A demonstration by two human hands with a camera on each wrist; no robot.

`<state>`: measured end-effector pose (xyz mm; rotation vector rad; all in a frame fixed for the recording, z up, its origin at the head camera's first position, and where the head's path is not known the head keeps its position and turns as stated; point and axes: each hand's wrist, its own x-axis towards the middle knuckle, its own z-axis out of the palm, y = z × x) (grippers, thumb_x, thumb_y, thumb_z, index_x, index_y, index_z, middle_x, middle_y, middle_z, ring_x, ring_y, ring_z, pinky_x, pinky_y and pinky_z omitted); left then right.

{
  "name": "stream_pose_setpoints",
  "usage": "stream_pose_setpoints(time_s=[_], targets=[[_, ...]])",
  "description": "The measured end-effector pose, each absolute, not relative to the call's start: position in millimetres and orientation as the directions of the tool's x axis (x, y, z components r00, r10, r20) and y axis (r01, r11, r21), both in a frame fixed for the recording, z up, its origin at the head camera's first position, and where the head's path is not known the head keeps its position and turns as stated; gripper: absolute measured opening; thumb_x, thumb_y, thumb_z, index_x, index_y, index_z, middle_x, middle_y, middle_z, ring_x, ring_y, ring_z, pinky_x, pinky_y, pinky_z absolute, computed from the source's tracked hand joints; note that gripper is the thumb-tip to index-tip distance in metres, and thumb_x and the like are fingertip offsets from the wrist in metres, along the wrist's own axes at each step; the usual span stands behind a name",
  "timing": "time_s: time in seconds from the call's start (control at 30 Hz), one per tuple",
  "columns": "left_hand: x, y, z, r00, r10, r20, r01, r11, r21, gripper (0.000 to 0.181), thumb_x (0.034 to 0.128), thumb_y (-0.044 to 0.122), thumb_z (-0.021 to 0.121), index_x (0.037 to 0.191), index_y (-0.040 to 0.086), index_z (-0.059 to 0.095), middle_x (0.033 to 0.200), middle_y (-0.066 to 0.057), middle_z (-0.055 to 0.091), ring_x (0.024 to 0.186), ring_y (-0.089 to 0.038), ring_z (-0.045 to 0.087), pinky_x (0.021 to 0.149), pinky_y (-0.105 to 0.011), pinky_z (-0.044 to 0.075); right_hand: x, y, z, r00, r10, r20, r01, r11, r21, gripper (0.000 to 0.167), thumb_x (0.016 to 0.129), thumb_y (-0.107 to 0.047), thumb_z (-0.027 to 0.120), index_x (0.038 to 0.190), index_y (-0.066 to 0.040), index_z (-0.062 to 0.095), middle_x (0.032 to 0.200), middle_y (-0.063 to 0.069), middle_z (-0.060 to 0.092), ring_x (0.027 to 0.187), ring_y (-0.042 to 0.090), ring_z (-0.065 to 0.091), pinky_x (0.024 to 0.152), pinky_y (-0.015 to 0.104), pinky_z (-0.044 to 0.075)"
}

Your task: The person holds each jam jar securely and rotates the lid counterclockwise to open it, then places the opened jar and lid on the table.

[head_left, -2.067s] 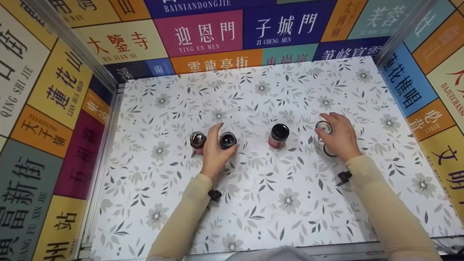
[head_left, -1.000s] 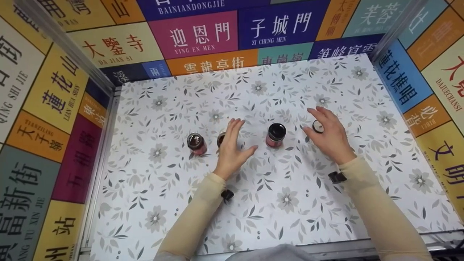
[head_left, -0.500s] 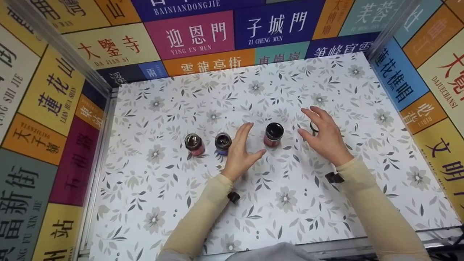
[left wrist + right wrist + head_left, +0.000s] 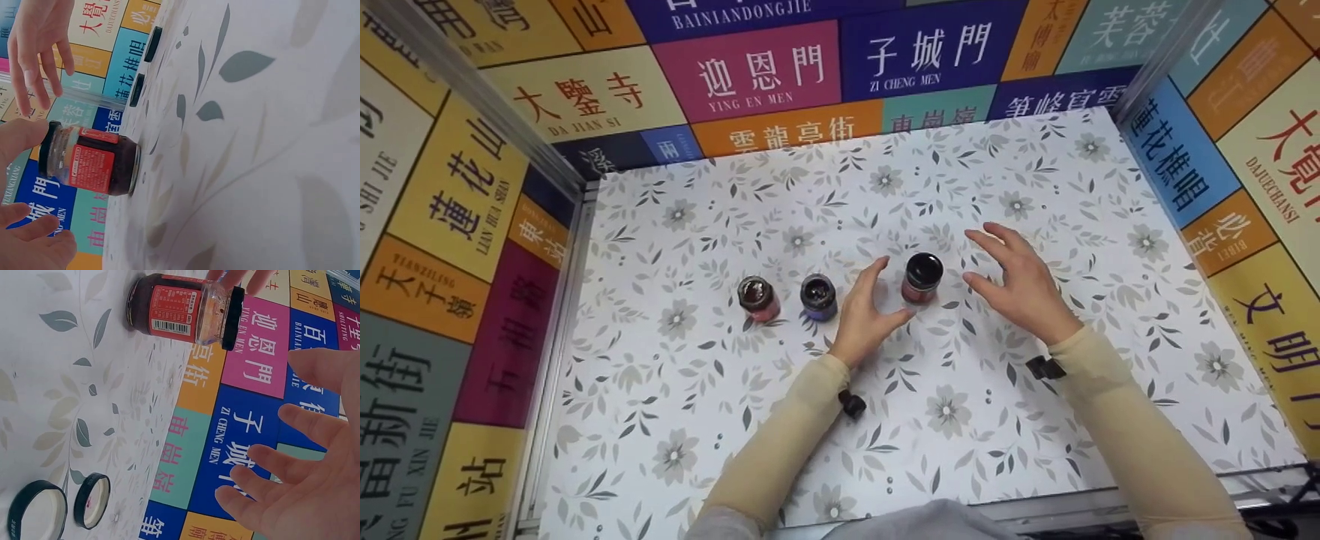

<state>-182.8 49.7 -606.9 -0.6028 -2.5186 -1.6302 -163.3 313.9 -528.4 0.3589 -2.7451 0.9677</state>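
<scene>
A jar [image 4: 922, 279] with a black lid and red label stands upright between the two hands. My left hand [image 4: 864, 319] is just left of it, thumb and fingers spread around that side; in the left wrist view the thumb overlaps the lid edge of the jar [image 4: 93, 166], and contact cannot be told. To the jar's right my right hand [image 4: 1026, 294] hovers with spread fingers, holding nothing; the right wrist view shows a gap between this hand [image 4: 315, 455] and the jar [image 4: 175, 312].
Left of my left hand stand two lidless jars, one reddish [image 4: 760, 309] and one blue-purple [image 4: 819, 306]. Two dark-rimmed lids, one larger [image 4: 38, 512] and one smaller [image 4: 93, 500], lie on the flowered tabletop [image 4: 945, 457], hidden beneath my right hand in the head view.
My left hand has moved right from the blue-purple jar towards the lidded jar. My right hand has left the lids and shifted left, its fingers spreading.
</scene>
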Motion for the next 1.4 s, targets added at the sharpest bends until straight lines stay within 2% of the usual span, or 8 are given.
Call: stream_pose_setpoints(time_s=[0.37, 0.6, 0.77, 0.93, 1.23, 1.4], targets=[[-191.9, 62.5, -617.6, -0.938, 0.295, 0.181, 0.261, 0.258, 0.93, 0.087, 0.0758, 0.018, 0.09, 0.149, 0.006, 0.044, 0.147, -0.01, 0.05, 0.136, -0.017, 0.046, 0.111, -0.024, 0.035, -164.4, 309.4, -532.5, -0.939, -0.235, 0.25, -0.338, 0.758, -0.558, 0.06, 0.09, -0.03, 0.076, 0.146, -0.022, 0.054, 0.15, 0.014, 0.046, 0.132, 0.041, 0.046, 0.102, 0.062, 0.038], [-194.9, 66.9, -617.9, -0.944, 0.303, 0.133, 0.216, 0.258, 0.942, 0.084, 0.0757, 0.022, 0.09, 0.148, 0.011, 0.047, 0.147, -0.007, 0.053, 0.133, -0.015, 0.049, 0.11, -0.024, 0.037, -167.8, 306.6, -534.9, -0.938, -0.263, 0.225, -0.345, 0.754, -0.559, 0.06, 0.09, -0.031, 0.076, 0.146, -0.023, 0.054, 0.15, 0.013, 0.046, 0.134, 0.039, 0.045, 0.107, 0.06, 0.036], [-198.3, 71.4, -617.4, -0.94, 0.323, 0.109, 0.2, 0.264, 0.943, 0.085, 0.0758, 0.021, 0.089, 0.149, 0.011, 0.046, 0.147, -0.005, 0.053, 0.131, -0.016, 0.051, 0.11, -0.023, 0.037, -172.5, 306.5, -539.0, -0.926, -0.295, 0.236, -0.377, 0.748, -0.546, 0.059, 0.09, -0.027, 0.076, 0.145, -0.022, 0.055, 0.148, 0.014, 0.048, 0.132, 0.039, 0.046, 0.104, 0.061, 0.037], [-201.2, 76.9, -619.1, -0.933, 0.341, 0.114, 0.211, 0.262, 0.942, 0.084, 0.0757, 0.017, 0.089, 0.148, 0.01, 0.047, 0.144, -0.003, 0.055, 0.13, -0.013, 0.051, 0.11, -0.022, 0.035, -174.1, 307.2, -541.0, -0.916, -0.321, 0.242, -0.402, 0.739, -0.541, 0.059, 0.091, -0.027, 0.075, 0.145, -0.019, 0.055, 0.146, 0.013, 0.05, 0.132, 0.037, 0.047, 0.104, 0.06, 0.038], [-203.5, 83.6, -621.8, -0.916, 0.371, 0.151, 0.215, 0.138, 0.967, 0.08, 0.0741, 0.005, 0.088, 0.144, 0.008, 0.05, 0.139, -0.004, 0.058, 0.128, -0.01, 0.053, 0.109, -0.022, 0.037, -175.8, 310.9, -545.4, -0.907, -0.334, 0.257, -0.421, 0.735, -0.532, 0.06, 0.09, -0.026, 0.076, 0.146, -0.023, 0.055, 0.143, 0.012, 0.052, 0.128, 0.035, 0.051, 0.103, 0.057, 0.04], [-206.3, 85.5, -625.0, -0.915, 0.373, 0.15, 0.203, 0.105, 0.974, 0.079, 0.0735, 0.001, 0.088, 0.143, 0.007, 0.05, 0.139, -0.006, 0.059, 0.127, -0.011, 0.054, 0.109, -0.022, 0.038, -179.4, 312.1, -546.9, -0.901, -0.347, 0.261, -0.435, 0.734, -0.522, 0.059, 0.089, -0.024, 0.077, 0.144, -0.019, 0.056, 0.143, 0.009, 0.053, 0.127, 0.034, 0.052, 0.103, 0.056, 0.041]])
